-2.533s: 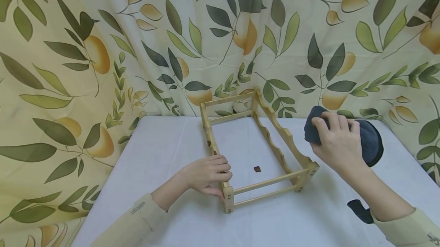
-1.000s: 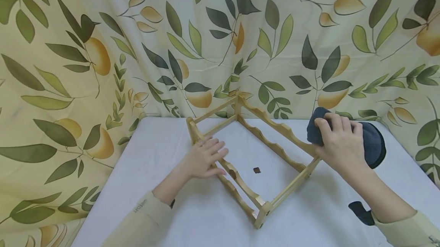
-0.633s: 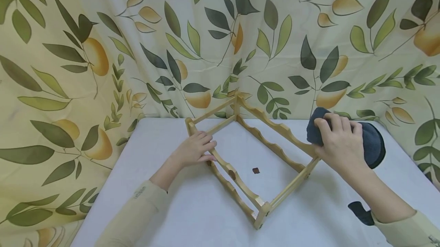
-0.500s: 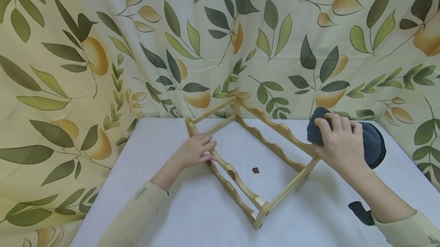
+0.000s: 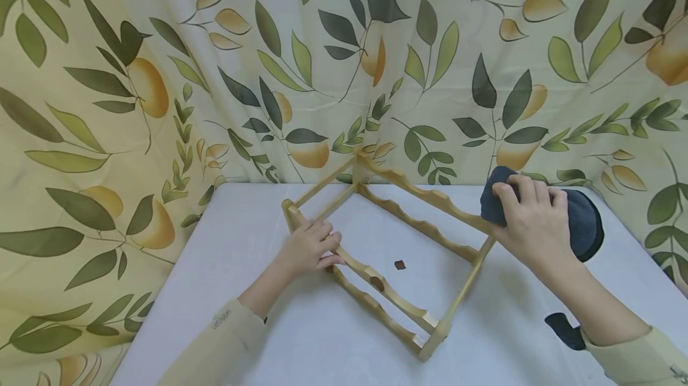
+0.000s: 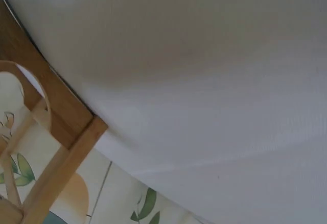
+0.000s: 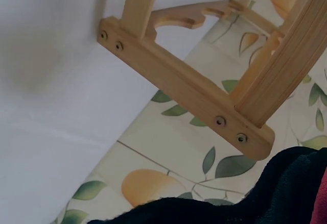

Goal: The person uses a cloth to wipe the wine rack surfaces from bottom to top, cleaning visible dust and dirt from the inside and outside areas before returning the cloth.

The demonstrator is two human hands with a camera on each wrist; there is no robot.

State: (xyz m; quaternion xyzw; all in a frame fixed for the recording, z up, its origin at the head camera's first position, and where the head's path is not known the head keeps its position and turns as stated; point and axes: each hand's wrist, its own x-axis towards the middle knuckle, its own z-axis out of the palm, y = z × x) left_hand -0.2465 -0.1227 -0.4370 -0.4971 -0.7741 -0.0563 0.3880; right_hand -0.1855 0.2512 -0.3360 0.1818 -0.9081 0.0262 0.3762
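A light wooden wine rack (image 5: 404, 301), with scalloped rails and round crossbars, stands at an angle on the white table. My left hand (image 5: 305, 250) grips the top rail of its left side, fingers over the wood and thumb along the inner face. In the right wrist view, an end post of the rack (image 7: 179, 81) shows screw heads. My right hand (image 5: 533, 218) holds a bunched dark blue cloth (image 5: 583, 224) with a black edge, right beside the rack's right corner. The cloth (image 7: 204, 208) also fills the bottom of the right wrist view.
A small dark brown patch (image 5: 400, 265) lies on the white tablecloth (image 5: 236, 218) inside the rack's outline. A curtain (image 5: 226, 105) printed with leaves and fruit hangs behind the table. A black strap-like piece (image 5: 564, 331) shows by the right sleeve.
The rack has turned, its near corner swinging right. My left hand opened, moved up the rail and took hold again. My right hand with the cloth has hardly moved.
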